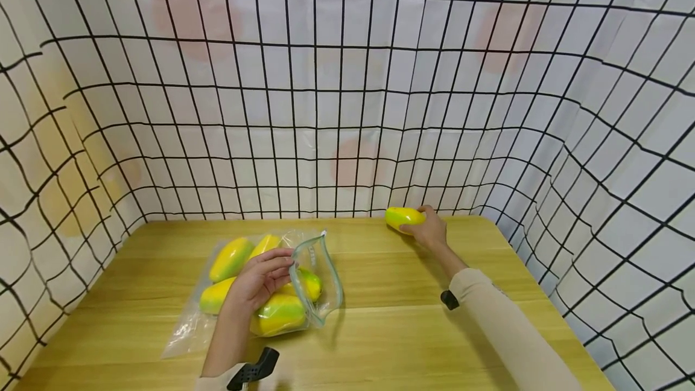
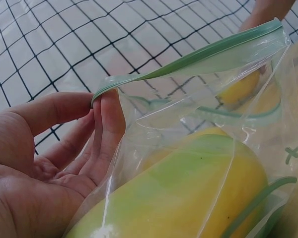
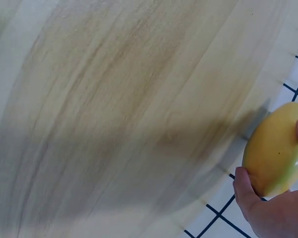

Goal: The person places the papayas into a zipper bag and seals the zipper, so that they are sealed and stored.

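A clear zip bag (image 1: 184, 333) with a green-blue seal lies on the left of the table, its mouth gaping to the right. Inside are several yellow-green mangoes, one of them (image 2: 188, 183) close up in the left wrist view. My left hand (image 1: 260, 279) pinches the bag's rim between thumb and fingers, as the left wrist view also shows. At the table's far edge, my right hand (image 1: 431, 231) grips another mango (image 1: 403, 217) by one end. That mango (image 3: 273, 148) sits between thumb and fingers in the right wrist view.
The wooden table (image 1: 391, 330) is bordered at the back and sides by a black-lined grid (image 1: 315, 107) over white, blotched sheeting. Dark wrist mounts (image 1: 449, 300) sit at both cuffs.
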Demonstrator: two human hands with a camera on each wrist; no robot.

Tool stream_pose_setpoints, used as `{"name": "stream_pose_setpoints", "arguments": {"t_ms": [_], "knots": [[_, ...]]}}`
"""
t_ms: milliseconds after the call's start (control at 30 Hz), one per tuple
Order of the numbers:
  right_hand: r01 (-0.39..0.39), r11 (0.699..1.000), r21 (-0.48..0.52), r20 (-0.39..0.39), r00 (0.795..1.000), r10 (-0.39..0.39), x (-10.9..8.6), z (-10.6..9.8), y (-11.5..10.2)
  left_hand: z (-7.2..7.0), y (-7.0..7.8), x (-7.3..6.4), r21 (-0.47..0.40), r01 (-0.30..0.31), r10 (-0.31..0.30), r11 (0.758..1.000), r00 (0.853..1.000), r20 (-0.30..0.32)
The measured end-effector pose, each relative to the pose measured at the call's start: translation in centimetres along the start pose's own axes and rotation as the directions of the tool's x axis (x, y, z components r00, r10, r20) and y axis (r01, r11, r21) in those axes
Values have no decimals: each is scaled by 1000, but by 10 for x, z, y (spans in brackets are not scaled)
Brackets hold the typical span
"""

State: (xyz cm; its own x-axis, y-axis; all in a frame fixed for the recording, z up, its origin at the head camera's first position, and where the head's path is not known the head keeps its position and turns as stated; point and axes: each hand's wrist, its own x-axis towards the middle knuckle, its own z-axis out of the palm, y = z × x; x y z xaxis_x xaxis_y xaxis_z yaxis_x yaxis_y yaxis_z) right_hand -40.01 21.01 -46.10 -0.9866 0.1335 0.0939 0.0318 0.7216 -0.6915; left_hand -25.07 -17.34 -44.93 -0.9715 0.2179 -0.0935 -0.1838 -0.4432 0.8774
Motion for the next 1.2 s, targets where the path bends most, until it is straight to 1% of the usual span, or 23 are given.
{"name": "stream_pose_setpoints", "arguments": {"t_ms": [267,433,800,1000,1200], "knots": [[6,1000,5,-14,1000,-6,-5,-4,1,-1,-2,-1,-2,-14,14,1000,1000,28],[8,1000,23,-11,1000,-8,-8,-6,0,-1,0,-2,3,-8,8,1000,1000,16],[27,999,31,4,1000,-27,-19,-13,-13,0,0,-2,9,-30,30,999,998,48],[59,998,29,8,998,-59,-25,-15,-20,1,0,-2,9,-29,28,1000,999,45],[118,993,27,26,993,-119,-32,-13,-25,0,0,-2,12,-33,32,999,998,54]]}}
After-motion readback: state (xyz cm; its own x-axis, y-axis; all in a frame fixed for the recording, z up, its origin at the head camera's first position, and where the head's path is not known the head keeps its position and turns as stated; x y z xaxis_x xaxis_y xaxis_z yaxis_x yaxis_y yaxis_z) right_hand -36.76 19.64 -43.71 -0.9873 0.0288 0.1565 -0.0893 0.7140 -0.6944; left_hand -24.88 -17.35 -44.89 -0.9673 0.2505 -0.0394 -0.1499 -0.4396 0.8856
